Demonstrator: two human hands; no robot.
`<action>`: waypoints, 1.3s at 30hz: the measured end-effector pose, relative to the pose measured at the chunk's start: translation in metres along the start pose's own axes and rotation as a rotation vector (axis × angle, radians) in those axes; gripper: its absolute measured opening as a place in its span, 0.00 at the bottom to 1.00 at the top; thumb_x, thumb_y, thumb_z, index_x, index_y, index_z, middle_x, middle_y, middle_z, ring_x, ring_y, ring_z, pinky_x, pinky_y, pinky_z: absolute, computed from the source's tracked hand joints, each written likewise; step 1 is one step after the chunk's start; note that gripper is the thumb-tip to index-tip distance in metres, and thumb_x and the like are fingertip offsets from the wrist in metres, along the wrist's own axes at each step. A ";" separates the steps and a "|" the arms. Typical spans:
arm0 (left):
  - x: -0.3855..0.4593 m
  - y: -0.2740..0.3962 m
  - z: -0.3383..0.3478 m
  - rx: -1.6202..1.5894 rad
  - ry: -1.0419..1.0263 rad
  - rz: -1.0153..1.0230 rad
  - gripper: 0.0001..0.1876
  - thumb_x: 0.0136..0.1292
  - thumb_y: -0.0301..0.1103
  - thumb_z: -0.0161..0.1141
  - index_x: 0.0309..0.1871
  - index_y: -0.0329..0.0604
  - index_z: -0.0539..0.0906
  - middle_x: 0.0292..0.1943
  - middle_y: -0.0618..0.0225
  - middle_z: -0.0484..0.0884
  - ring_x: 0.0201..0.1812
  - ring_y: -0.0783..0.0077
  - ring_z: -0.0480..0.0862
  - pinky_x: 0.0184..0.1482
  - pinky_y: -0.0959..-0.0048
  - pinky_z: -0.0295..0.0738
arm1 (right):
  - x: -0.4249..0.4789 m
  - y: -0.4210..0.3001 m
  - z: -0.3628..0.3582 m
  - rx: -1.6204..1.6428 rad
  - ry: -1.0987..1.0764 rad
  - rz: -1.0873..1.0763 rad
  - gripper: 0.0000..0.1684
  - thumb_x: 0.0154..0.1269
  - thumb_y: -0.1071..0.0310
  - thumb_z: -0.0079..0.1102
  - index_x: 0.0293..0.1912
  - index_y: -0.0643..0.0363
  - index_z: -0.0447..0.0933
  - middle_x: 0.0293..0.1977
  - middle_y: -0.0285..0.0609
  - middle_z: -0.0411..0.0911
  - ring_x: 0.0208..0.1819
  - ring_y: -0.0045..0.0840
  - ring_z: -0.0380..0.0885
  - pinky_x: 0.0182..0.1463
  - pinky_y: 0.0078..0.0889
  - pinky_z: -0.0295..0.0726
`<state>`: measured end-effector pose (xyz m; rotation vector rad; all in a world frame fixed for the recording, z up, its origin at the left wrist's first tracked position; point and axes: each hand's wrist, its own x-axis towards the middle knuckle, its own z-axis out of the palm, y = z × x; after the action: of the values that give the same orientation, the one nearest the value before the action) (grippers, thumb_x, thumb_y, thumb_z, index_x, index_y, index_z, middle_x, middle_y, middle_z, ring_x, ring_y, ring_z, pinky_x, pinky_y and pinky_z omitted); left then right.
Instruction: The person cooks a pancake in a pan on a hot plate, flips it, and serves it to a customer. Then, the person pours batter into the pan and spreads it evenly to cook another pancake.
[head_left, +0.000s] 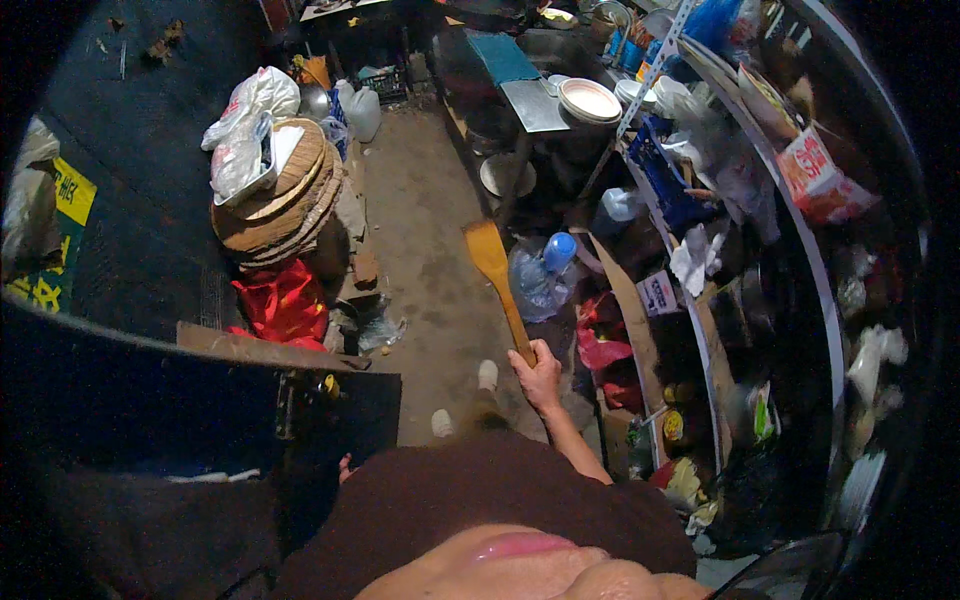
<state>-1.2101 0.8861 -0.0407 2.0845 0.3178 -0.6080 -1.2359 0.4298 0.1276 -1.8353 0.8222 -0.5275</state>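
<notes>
My right hand (538, 375) is closed around the handle end of a wooden spatula (489, 259). The spatula's broad, slanted blade points up and away from me over the floor. Only a few fingertips of my left hand (345, 468) show, at the left edge of my dark top, near a dark panel; the rest is hidden, so its hold cannot be told. Just right of the spatula lies a clear plastic bag (534, 289) with a blue-capped container (560, 252) beside or in it.
A concrete aisle (420, 195) runs ahead. Round woven lids or boards (277, 217) are stacked at left above a red bag (285, 307). Packed metal shelving (701, 337) stands at right. White bowls (590, 100) sit on a counter ahead. A low board ledge (262, 346) is at left.
</notes>
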 end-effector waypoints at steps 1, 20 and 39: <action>0.007 0.008 0.009 0.033 -0.012 0.010 0.23 0.59 0.35 0.64 0.57 0.44 0.75 0.38 0.63 0.83 0.39 0.71 0.82 0.43 0.69 0.76 | 0.012 0.008 -0.002 -0.036 0.003 -0.004 0.14 0.57 0.62 0.66 0.31 0.60 0.72 0.20 0.35 0.73 0.23 0.15 0.71 0.29 0.25 0.71; 0.163 0.184 0.114 -0.024 -0.112 0.090 0.32 0.62 0.38 0.63 0.66 0.36 0.65 0.34 0.62 0.83 0.35 0.73 0.81 0.38 0.69 0.77 | 0.274 -0.010 0.016 0.018 0.118 -0.135 0.15 0.64 0.63 0.59 0.46 0.61 0.72 0.30 0.42 0.77 0.31 0.26 0.76 0.37 0.32 0.75; 0.398 0.481 0.083 0.064 -0.196 0.166 0.27 0.58 0.27 0.58 0.62 0.34 0.69 0.31 0.69 0.81 0.35 0.78 0.79 0.42 0.78 0.74 | 0.529 -0.085 0.133 -0.174 0.489 -0.066 0.26 0.65 0.67 0.52 0.60 0.66 0.63 0.45 0.61 0.77 0.47 0.50 0.76 0.51 0.43 0.73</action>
<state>-0.6857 0.5491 0.0493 2.0670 0.0132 -0.7223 -0.7655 0.1421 0.1469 -1.9234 1.1633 -0.9985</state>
